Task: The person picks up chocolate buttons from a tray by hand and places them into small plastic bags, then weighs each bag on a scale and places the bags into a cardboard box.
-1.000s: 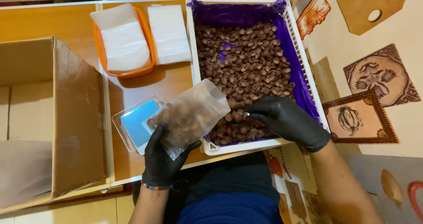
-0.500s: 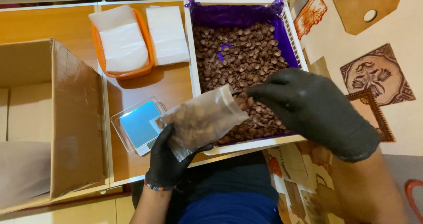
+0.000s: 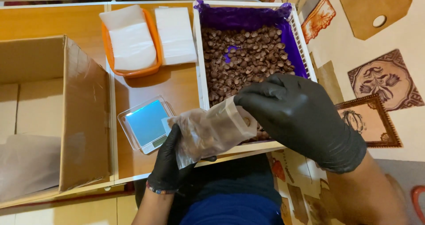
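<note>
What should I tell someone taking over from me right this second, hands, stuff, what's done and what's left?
Left hand, black glove: grips the clear plastic bag from below, mouth tilted towards the crate.
Right hand, black glove: fingers at the bag's open mouth, above the white crate of brown nuts.
Small scale: on the wooden table beside the bag, nothing on it.
Done: bag partly filled with nuts.
Left: bag not weighed, not closed.

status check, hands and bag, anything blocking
Left hand grips clear bag from below. Right hand at bag mouth, over tray of brown pieces. Nothing blocking.
</note>
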